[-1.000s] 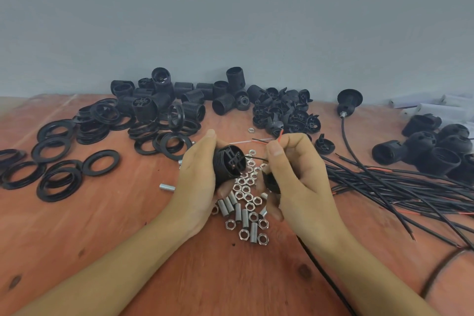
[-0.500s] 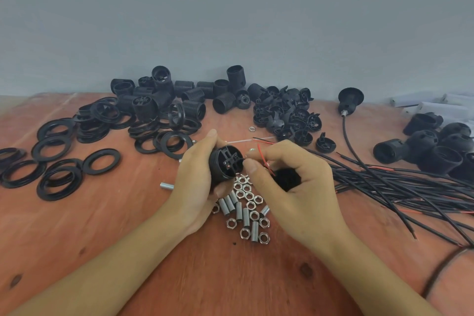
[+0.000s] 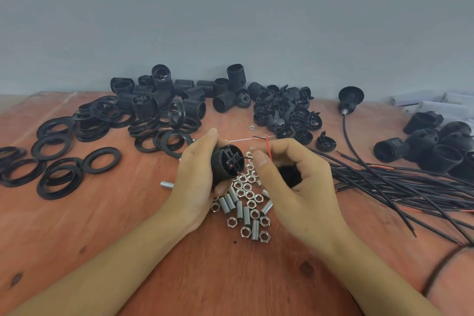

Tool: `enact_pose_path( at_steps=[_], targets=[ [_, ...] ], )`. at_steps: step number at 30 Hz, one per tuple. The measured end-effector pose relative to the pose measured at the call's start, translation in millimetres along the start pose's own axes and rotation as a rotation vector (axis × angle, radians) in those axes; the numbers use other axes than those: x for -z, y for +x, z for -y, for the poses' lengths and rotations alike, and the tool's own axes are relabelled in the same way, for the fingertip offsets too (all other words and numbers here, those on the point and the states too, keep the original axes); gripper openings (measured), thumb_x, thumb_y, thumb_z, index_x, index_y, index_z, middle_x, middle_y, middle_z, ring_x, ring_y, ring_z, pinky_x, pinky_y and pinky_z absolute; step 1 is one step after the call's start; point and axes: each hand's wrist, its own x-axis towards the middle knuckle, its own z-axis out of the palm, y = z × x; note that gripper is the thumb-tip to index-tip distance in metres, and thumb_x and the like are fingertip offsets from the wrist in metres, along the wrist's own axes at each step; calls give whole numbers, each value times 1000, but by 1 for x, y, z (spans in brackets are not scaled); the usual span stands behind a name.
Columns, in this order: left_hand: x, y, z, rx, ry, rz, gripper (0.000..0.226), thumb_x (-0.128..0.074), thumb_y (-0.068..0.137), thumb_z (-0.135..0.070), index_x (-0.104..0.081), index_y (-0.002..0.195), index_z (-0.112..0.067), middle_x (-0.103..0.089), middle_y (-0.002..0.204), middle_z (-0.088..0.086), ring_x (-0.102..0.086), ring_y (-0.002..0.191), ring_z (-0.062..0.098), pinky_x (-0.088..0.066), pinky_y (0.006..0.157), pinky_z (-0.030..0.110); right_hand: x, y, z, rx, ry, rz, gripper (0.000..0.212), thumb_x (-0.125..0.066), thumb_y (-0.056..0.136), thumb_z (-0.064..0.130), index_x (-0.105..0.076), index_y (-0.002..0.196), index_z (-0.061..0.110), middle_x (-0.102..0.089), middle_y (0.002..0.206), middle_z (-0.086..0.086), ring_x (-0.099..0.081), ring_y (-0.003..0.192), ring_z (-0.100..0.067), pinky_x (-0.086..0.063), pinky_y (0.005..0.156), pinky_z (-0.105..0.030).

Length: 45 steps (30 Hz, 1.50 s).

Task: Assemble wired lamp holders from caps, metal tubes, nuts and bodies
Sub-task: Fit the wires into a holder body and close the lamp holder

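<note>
Black body [image 3: 227, 164] sits in our left hand [image 3: 197, 174], thumb and fingers wrapped round its ribbed side, slotted end facing right. We hold it just above the nuts and tubes [image 3: 246, 202] heaped on the wooden table [image 3: 128, 238]. On our right hand [image 3: 295, 179], thumb and forefinger pinch the black wire [image 3: 247, 158], which runs to the body's end face. The red wire [image 3: 268, 146] stands up over the forefinger, and the other fingers curl round a black cap [image 3: 289, 174] in the palm. Versus half a second back, our right thumb has backed off the body a little, so a short run of black wire now shows in the gap. The red wire has swung from beside the thumb to above it. Left grip and body position are unchanged. Moulded marks on one end face in the far pile [image 3: 143, 99] are too blurred to read. Rings [image 3: 61, 177] lie left, cables [image 3: 397, 187] right.
</note>
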Motion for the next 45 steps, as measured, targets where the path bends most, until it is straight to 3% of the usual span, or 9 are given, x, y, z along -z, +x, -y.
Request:
enact_pose_path(
  at_steps=[6, 9, 12, 16, 21, 32, 36, 39, 45],
  targets=[
    [-1, 0, 0, -2, 19, -9, 54, -37, 104, -31, -57, 55, -21, -56, 58, 14, -30, 29, 12, -25, 33, 15, 1, 0, 0, 14, 114, 63, 5, -58, 97, 26, -58, 97, 32, -70, 83, 7, -64, 71, -10, -49, 68, -24],
    [-1, 0, 0, -31, 36, -20, 44, -38, 104, -27, -54, 67, -9, -54, 59, 14, -32, 29, 10, -26, 32, 16, 2, 1, 0, 52, 10, 73, 11, -61, 93, 21, -63, 96, 32, -69, 81, 15, -64, 69, -8, -48, 66, -16],
    [2, 2, 1, -72, 93, -56, 43, -38, 104, -25, -54, 67, -9, -50, 52, 3, -36, 32, 7, -27, 31, 16, 4, 2, -2, 108, -124, 120, 9, -67, 91, 18, -69, 93, 26, -64, 78, 18, -61, 70, -9, -44, 68, -13],
    [4, 3, 3, -107, 124, -68, 42, -41, 103, -28, -54, 67, -11, -49, 53, 2, -38, 34, 5, -29, 33, 16, 5, 3, -3, 157, -252, 161, 4, -71, 89, 18, -71, 89, 22, -58, 79, 17, -58, 74, -10, -42, 70, -14],
    [5, 4, 6, -128, 164, -38, 39, -43, 90, -41, -59, 63, -16, -51, 56, -1, -40, 38, 8, -30, 33, 16, 4, 2, -1, 50, -167, 117, 11, -71, 86, 18, -68, 82, 27, -62, 70, 16, -60, 66, -8, -43, 63, -13],
    [5, 5, 7, -186, 268, -40, 39, -42, 91, -39, -58, 60, -21, -53, 58, -5, -47, 48, 8, -33, 35, 19, 2, 3, 6, -93, -110, 140, 22, -76, 82, 10, -66, 71, 26, -60, 59, 16, -54, 54, -1, -43, 55, -12],
    [5, 6, 5, -335, 387, -41, 43, -41, 94, -34, -54, 70, 0, -50, 61, 12, -45, 55, 11, -38, 46, 20, 3, 4, 6, -126, -114, 142, 22, -77, 81, 10, -67, 70, 26, -60, 58, 14, -53, 53, -1, -43, 55, -13],
    [6, 7, 5, -376, 428, -37, 46, -41, 94, -33, -50, 74, 8, -47, 63, 15, -43, 53, 9, -36, 45, 15, 3, 4, 8, -179, -70, 148, 19, -76, 81, 9, -69, 69, 22, -61, 57, 12, -52, 51, 1, -43, 53, -13],
    [7, 6, 7, -214, 315, 0, 38, -42, 91, -39, -59, 61, -23, -53, 56, -3, -43, 42, 9, -30, 33, 17, 5, 7, 11, -223, 4, 153, 20, -74, 82, 7, -69, 66, 19, -61, 54, 11, -51, 50, -1, -43, 51, -14]
  ],
)
